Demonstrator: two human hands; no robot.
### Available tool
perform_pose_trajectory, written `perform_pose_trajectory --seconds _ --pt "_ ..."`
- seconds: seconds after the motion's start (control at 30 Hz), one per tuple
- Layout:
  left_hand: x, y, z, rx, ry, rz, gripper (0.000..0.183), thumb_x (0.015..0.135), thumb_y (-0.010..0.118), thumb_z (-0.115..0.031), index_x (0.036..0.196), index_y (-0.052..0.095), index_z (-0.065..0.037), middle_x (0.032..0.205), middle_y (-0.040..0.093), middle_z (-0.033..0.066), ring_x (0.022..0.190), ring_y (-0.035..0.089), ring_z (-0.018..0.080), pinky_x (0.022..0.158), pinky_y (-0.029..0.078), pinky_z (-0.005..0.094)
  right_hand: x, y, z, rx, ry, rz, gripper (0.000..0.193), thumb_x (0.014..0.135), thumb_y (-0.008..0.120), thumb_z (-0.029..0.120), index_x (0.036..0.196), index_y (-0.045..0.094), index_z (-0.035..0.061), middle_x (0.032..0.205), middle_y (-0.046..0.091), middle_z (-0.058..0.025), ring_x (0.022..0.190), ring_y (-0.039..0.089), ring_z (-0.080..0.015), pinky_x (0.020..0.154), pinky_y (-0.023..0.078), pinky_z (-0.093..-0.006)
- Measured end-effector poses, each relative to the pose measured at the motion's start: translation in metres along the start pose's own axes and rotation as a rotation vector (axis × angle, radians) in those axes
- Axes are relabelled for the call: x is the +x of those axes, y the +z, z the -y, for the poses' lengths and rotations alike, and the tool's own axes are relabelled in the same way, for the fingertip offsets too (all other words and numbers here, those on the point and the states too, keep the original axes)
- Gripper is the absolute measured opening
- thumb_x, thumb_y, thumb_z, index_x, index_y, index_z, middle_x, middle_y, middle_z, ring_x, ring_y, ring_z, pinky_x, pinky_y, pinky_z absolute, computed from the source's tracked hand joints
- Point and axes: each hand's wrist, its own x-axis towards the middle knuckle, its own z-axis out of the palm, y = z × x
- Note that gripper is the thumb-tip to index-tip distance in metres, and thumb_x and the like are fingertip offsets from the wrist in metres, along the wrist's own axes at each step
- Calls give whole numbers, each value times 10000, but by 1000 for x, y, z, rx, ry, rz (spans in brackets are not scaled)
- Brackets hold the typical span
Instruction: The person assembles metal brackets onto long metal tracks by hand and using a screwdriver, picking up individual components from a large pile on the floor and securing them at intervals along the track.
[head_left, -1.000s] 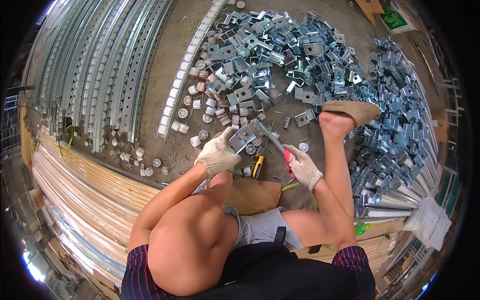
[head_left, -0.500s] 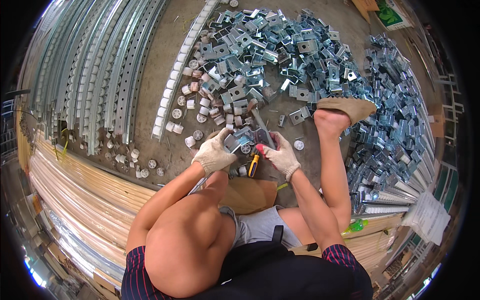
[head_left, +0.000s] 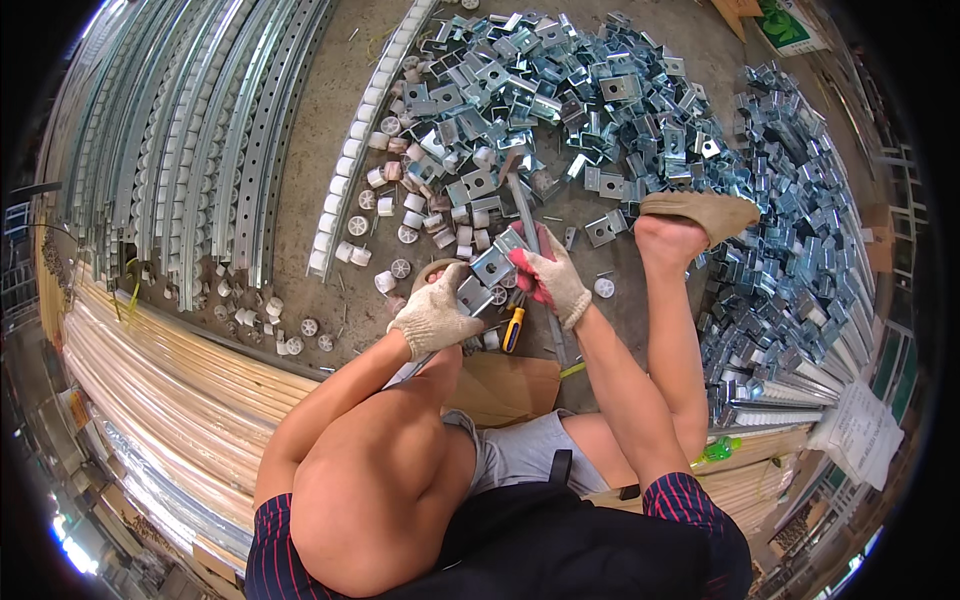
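My left hand (head_left: 436,312), in a white knit glove, is closed on a shiny metal bracket (head_left: 490,266) with a hole in its face. Beside it my right hand (head_left: 550,275), in a white glove with red on the fingers, is wrapped round a long grey metal bar (head_left: 524,205). The bar slants past the hand, and its far end lies by the white rollers. Its red fingertips are close to the bracket; whether they touch it I cannot tell. A screwdriver with a yellow handle (head_left: 513,330) lies just below the hands.
Metal brackets (head_left: 560,85) are heaped ahead and at right (head_left: 785,220). White rollers (head_left: 407,235) lie scattered to the left, beside a roller track (head_left: 345,165). More metal rails (head_left: 220,150) stand far left. A sandalled foot (head_left: 690,225) is at right; cardboard (head_left: 510,385) lies in front of me.
My right hand has moved up and left, closer to the bracket. The grey bar has swung more upright and shows farther above and below the hand. The bracket is tilted differently.
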Motion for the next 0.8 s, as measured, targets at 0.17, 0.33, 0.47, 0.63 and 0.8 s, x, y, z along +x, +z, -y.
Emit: perform_pose_trajectory --seconds 0.17,0.33,0.47,0.63,0.8 --pt "-3 -16 -7 -104 -44 63 976 660 839 -344 1502 431 -67 1382 588 266 1319 578 390 1092 483 441 10 -7 -2 135 34 152 530 930 691 116 1431 520 129 809 543 22 511 441 -56 391 280 -220" --pt "-2 -16 4 -202 27 71 1028 652 850 -344 1544 402 -97 1457 550 233 1360 552 363 1126 468 425 12 -17 -4 295 34 309 515 932 649 48 1426 514 102 847 577 -23 508 449 -85 440 331 -239" --pt "-5 -23 -4 -163 6 91 1045 657 848 -350 1564 390 -104 1479 540 230 1358 557 359 1130 465 417 22 -23 -13 333 39 304 485 946 651 57 1413 518 62 945 614 -46 523 461 -91 466 363 -248" --pt "-8 -28 -10 -75 8 89 1025 673 861 -355 1557 403 -110 1373 624 220 1233 639 324 1059 498 396 27 -20 -12 359 74 343 476 955 654 71 1413 528 51 974 630 -51 531 467 -93 482 383 -250" --pt "-6 -28 -20 2 -38 89 973 676 861 -353 1521 452 -97 1293 666 230 1172 676 326 1015 520 404 25 -18 -13 327 92 325 478 957 655 71 1418 530 62 984 644 -51 533 479 -94 478 393 -243"
